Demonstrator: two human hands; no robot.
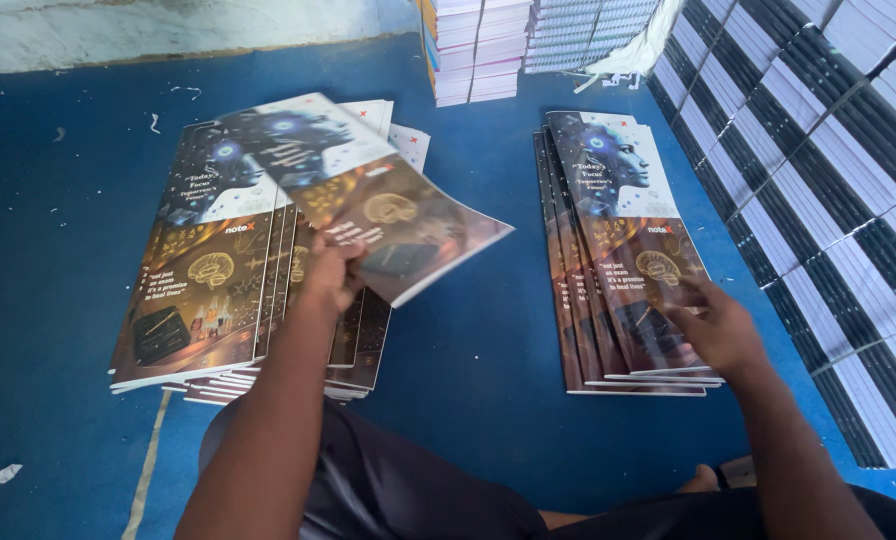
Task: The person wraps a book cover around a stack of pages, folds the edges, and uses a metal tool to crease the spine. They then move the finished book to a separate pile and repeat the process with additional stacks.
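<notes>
My left hand (330, 272) grips a glossy printed cover sheet (368, 190) by its near edge and holds it tilted above a fanned stack of the same covers (200, 290) on the left. Each cover is long, with a blue face picture at the far end and a brown and gold brain picture at the near end. My right hand (716, 328) rests flat, fingers spread, on the near end of a smaller, neater stack of identical covers (618, 230) on the right.
Everything lies on a blue floor (468, 350). Tall rows of stacked bound books (828, 180) run along the right side. More book piles (478, 45) stand at the back. My dark-clothed legs (408, 490) are at the bottom.
</notes>
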